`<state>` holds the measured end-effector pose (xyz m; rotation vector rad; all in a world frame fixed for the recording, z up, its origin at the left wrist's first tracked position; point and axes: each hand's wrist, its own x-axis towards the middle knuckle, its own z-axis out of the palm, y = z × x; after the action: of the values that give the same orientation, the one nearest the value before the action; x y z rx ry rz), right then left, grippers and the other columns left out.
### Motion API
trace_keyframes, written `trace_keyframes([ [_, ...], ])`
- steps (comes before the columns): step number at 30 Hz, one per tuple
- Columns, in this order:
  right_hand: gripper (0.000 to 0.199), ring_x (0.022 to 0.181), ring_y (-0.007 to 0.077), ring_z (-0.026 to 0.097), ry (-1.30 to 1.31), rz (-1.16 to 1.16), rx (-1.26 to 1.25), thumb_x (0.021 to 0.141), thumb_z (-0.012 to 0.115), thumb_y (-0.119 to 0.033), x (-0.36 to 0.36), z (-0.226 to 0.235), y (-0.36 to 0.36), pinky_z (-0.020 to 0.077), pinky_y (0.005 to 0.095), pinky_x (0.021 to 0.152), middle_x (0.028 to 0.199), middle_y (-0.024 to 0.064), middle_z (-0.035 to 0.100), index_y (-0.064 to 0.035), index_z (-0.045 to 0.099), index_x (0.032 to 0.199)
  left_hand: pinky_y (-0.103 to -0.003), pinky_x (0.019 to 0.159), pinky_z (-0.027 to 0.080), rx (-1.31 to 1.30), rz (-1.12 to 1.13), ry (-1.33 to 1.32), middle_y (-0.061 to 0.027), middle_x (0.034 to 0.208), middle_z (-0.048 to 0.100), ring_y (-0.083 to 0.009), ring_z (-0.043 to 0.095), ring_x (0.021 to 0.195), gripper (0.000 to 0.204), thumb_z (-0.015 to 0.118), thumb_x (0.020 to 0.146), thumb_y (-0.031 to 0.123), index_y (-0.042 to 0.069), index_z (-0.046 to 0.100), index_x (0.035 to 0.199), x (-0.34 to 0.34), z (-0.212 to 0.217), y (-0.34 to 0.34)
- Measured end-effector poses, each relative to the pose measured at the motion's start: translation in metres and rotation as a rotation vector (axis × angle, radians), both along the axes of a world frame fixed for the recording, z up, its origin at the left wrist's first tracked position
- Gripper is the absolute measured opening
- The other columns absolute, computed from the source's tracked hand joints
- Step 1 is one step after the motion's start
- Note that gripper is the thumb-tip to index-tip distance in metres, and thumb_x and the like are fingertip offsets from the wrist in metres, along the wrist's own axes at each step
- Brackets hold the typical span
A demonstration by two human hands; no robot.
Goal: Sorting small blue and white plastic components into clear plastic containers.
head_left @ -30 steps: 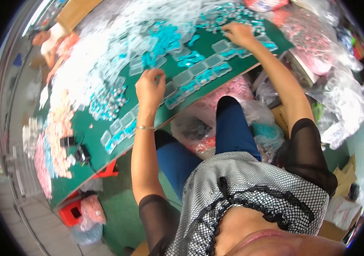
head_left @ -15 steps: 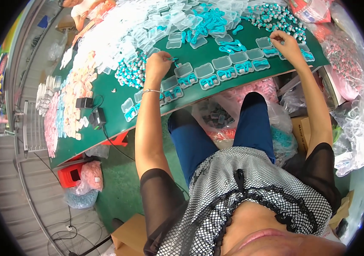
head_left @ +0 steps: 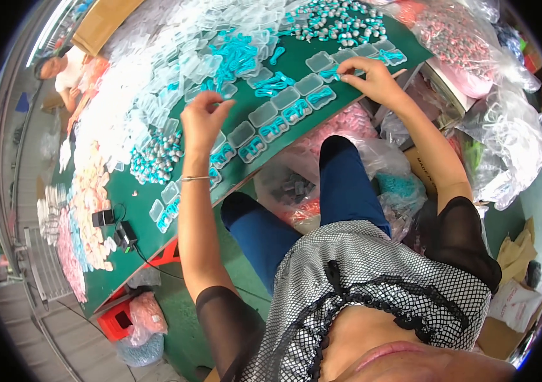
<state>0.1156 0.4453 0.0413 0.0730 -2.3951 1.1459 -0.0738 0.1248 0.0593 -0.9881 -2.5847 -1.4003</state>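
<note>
Clear plastic boxes (head_left: 263,115): in a row along the near edge of the green bench (head_left: 140,202), lids raised, turquoise cords coiled inside many of them.
Left hand (head_left: 201,124): above the bench, between the heap of turquoise-and-silver earbuds (head_left: 156,156) and the row; thumb and forefinger brought close, though whether they grip something I cannot tell.
Right hand (head_left: 373,77): at the right part of the row, fingertips at a box with turquoise cord (head_left: 329,74); thumb and forefinger curved toward each other, their hold on it unclear.
Cord pile (head_left: 236,54): turquoise, beyond the row, a smaller cord bundle (head_left: 275,84) just behind the lids.
Second earbud heap (head_left: 338,22): far right of the bench.
Left end: peach-coloured pieces (head_left: 90,184) near a black power adapter (head_left: 126,235).
Far left: a co-worker (head_left: 70,73) in a white top.
</note>
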Motion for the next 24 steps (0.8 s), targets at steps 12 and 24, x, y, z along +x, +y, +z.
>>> trace_keyframes([
  [12, 0.012, 0.089, 0.0224, 0.059, 0.18, 0.046, 0.228, 0.074, 0.069, -0.008, 0.004, -0.014, -0.017, 0.043, 0.0357, 0.081, 0.087, 0.0037, 0.064, -0.0068, 0.063, 0.084, -0.036, 0.055, 0.048, -0.128, -0.222, 0.41, -0.0077, 0.076, 0.064, -0.0261, 0.061, 0.061, 0.017, 0.076, 0.069, 0.016, 0.008, 0.065, 0.079, 0.107, -0.013, 0.121],
  [24, 0.013, 0.096, 0.0211, 0.054, 0.186, -0.068, 0.487, 0.073, 0.069, -0.011, 0.006, -0.022, -0.03, 0.0331, 0.0403, 0.092, 0.09, 0.0004, 0.06, -0.0124, 0.064, 0.085, -0.038, 0.064, 0.049, -0.218, -0.182, 0.612, -0.0075, 0.078, 0.062, -0.0264, 0.062, 0.073, 0.007, 0.07, 0.07, 0.014, 0.007, 0.068, 0.071, 0.11, -0.027, 0.122],
])
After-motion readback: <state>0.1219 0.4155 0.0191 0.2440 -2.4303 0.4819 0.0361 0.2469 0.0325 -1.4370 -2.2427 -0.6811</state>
